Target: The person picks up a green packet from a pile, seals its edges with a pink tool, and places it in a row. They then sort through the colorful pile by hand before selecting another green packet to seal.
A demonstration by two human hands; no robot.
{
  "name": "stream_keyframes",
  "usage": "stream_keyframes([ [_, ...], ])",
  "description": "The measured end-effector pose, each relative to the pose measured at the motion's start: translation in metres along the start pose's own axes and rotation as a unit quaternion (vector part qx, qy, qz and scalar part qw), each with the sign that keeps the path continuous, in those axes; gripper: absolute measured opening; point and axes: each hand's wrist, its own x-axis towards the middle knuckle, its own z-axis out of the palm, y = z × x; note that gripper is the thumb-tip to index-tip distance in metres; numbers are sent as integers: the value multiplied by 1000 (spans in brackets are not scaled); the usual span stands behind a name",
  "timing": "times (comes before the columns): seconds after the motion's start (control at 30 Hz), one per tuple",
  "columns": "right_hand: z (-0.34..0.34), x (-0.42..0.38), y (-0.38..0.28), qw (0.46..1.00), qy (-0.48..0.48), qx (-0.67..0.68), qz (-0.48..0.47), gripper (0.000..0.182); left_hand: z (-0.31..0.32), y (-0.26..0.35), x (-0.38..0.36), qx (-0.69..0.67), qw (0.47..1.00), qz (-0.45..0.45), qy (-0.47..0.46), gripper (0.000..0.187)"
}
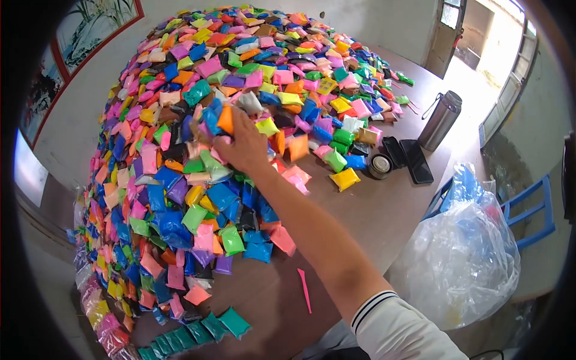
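My right hand (243, 144) reaches from the lower right into a big heap of small coloured packets (222, 198). Its fingers curl around a few of them. An orange packet (225, 120) shows at the fingertips, with a blue packet (211, 115) beside it, both smeared by motion. Another blurred orange packet (297, 147) is just right of the wrist. Along the near edge of the table lies a row of dark green packets (201, 331), overlapping one another. My left hand is out of view.
On the brown table (360, 222) lie a pink plastic stick (305, 291), a phone (416, 162), a black case (394, 152) and a round cup lid (380, 166). A steel flask (441, 120) stands behind them. A clear plastic bag (459, 258) hangs by a blue chair (531, 213).
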Motion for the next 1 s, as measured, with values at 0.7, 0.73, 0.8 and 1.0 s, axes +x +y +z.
stream_keyframes([
  [0.7, -84, -83, -8, 992, -69, 2, -106, 30, 15, -13, -8, 42, 999, -1, 24, 28],
  [0.73, -101, -77, 0, 995, -83, 12, -55, 33, 17, -14, -8, 40, 999, -1, 35, 27],
  [0.8, -126, -58, 29, 992, -103, -9, 74, 35, 16, -10, -8, 34, 999, -2, 40, 25],
  [1.0, -138, -21, 149, 980, -88, 128, 120, 20, 12, -1, 0, 16, 999, 12, 47, 22],
])
